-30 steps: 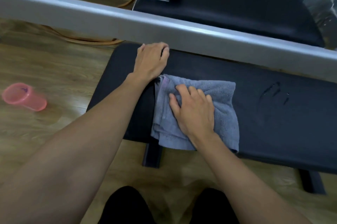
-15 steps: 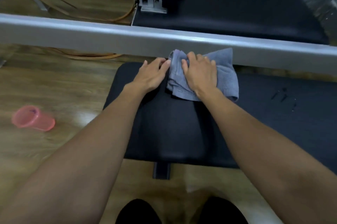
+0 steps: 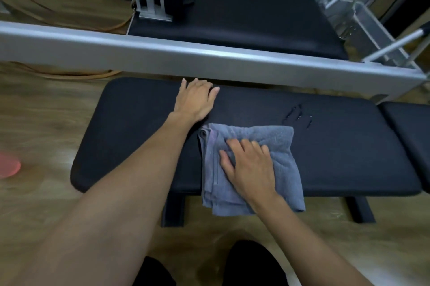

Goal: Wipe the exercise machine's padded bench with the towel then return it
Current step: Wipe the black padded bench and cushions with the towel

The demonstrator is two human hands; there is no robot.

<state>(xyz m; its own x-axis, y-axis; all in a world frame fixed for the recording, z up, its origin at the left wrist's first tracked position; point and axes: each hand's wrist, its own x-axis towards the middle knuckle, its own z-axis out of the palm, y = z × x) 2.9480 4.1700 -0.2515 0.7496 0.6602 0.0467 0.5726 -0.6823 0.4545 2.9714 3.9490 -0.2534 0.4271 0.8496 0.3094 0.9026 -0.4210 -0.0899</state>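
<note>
- head view: the folded grey-blue terry towel (image 3: pixel 251 164) lies on the long black padded worktop (image 3: pixel 130 122) near its front edge, and one folded end hangs over that edge.
- the right hand (image 3: pixel 250 168) lies flat on the towel, fingers spread and pressing down; its grip is wide, a palm press rather than a pinch.
- the left hand (image 3: pixel 196 99) rests open and flat on the bare padding near the worktop's far edge, just below the silver metal frame rail (image 3: pixel 209 62); its grip is wide and holds nothing.
- what has changed: half a second ago the towel was bunched up against the rail at the far edge under the right hand, with the left hand touching it; now it has been drawn across to the front edge, and the left hand is apart from it, bracing.
- judgement: that is one full pull stroke across the width, so wiping is under way but not finished.
- a cluster of small wet droplets (image 3: pixel 299 115) sits on the padding just beyond the towel's far right corner, not yet wiped.
- a pink plastic cup (image 3: pixel 9 165) lies blurred on the wooden floor (image 3: pixel 46 99) at left, well apart.
- judgement: the next strokes should shift right over the droplets; the return of the towel is not yet due.
</note>
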